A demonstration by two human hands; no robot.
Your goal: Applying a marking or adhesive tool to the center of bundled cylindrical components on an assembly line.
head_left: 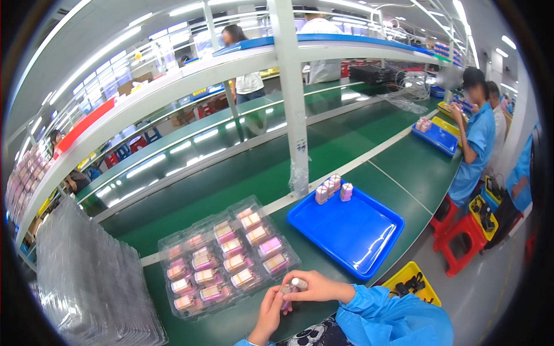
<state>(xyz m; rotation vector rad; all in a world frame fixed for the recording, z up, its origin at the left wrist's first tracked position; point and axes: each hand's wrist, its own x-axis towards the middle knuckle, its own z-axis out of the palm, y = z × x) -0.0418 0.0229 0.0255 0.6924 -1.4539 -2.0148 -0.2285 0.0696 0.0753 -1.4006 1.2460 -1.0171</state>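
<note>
Low at the front edge of the bench, my left hand (pixel 268 313) and my right hand (pixel 313 286) come together. Between my left fingers is a small clear bottle (pixel 286 301) with a pinkish-purple tint, partly hidden by the fingers. My right fingers close over its top, beside a white cylindrical cap (pixel 299 283); whether the cap is on the bottle I cannot tell. Just beyond my left hand lies a clear plastic tray (pixel 252 293), its pockets holding several small pink-and-white items. To the right, a blue tray (pixel 352 230) has several similar small items grouped at its far left corner.
A tall stack of clear plastic trays (pixel 92 277) stands at the left. A metal post (pixel 295 115) rises behind the bench. Below right are a yellow bin (pixel 424 282) of black parts and a red stool (pixel 459 251). A co-worker (pixel 482 138) in blue works farther right.
</note>
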